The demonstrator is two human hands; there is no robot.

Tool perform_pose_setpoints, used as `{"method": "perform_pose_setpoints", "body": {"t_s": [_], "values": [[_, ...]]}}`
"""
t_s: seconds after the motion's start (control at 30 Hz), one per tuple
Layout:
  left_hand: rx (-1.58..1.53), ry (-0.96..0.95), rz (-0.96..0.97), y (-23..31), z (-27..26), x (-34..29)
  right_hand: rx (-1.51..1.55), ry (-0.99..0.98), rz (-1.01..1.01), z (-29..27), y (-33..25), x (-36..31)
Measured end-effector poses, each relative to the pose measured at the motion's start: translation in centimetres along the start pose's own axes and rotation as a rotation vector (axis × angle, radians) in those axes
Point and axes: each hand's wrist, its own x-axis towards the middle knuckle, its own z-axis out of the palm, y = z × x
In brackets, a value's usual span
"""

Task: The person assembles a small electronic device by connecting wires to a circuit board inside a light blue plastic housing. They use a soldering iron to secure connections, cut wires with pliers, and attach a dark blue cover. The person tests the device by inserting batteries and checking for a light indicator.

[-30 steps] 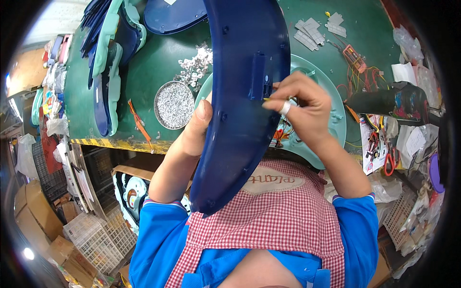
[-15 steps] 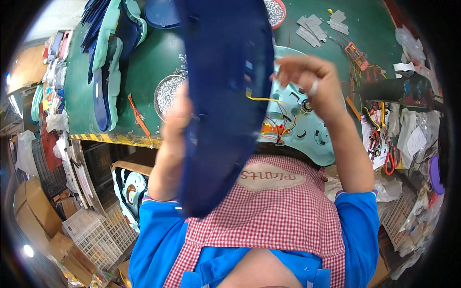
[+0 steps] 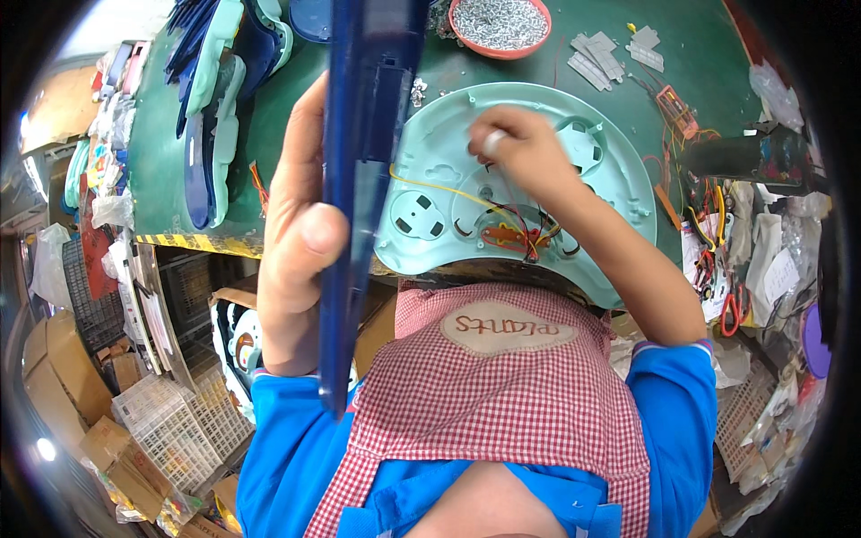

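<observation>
My left hand (image 3: 300, 224) grips a dark blue plastic shell (image 3: 363, 134), held upright and nearly edge-on, thumb on the near side. Below and to its right, a mint-green plastic shell (image 3: 430, 125) lies at the table's front edge with its inside up. A brown circuit board (image 3: 507, 236) with thin coloured wires sits in it. One yellow wire (image 3: 453, 186) stretches from the blue shell to those wires. Over the mint shell hovers my right hand (image 3: 529, 157), its fingers curled together; whatever they hold, if anything, is hidden.
A red bowl (image 3: 502, 53) of small screws stands at the back. Stacked blue and mint shells (image 3: 202, 152) occupy the table's left side. Grey plastic pieces (image 3: 596, 58), a wired red part (image 3: 675, 109), pliers (image 3: 713, 220) and red-handled scissors (image 3: 733, 309) lie to the right.
The blue shell has swung left and turned edge-on, uncovering more of the mint shell and the bowl. My right hand has moved left and curled its fingers. The yellow wire now stretches farther left.
</observation>
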Motion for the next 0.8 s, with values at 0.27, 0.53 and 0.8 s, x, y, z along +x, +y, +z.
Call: {"method": "perform_pose_setpoints", "body": {"t_s": [0.27, 0.53, 0.8], "values": [[-0.323, -0.163, -0.405, -3.6, -0.9, 0.9, 0.106, 0.204, -0.244, -2.8, -3.7, -6.4], [-0.617, -0.109, -0.604, -4.2, -1.8, 0.7, -0.053, 0.222, -0.312, -2.0, -3.1, -6.9], [-0.739, -0.116, -0.62, -5.2, -2.0, 0.9, 0.045, 0.17, -0.12, -3.0, -3.4, -6.7]]}}
